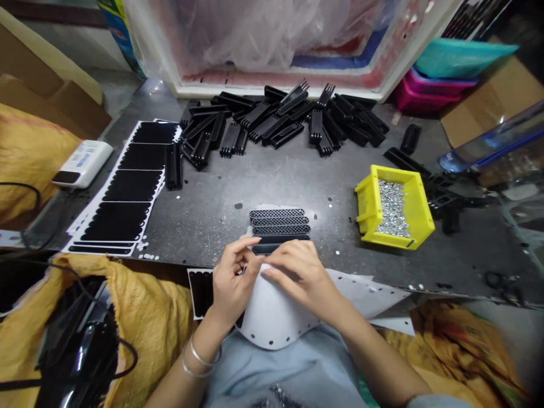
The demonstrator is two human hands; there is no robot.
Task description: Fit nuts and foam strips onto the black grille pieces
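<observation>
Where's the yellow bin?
In the head view, the yellow plastic bin sits on the right side of the grey workbench, holding small silvery pieces, with a cluster of black parts just to its right.

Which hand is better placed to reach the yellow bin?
Probably the right hand: it rests on the white sheet, closer to the yellow bin than the left hand.

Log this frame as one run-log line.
left hand: on white punched backing sheet | right hand: on same sheet | nearby: black slotted strips
</observation>
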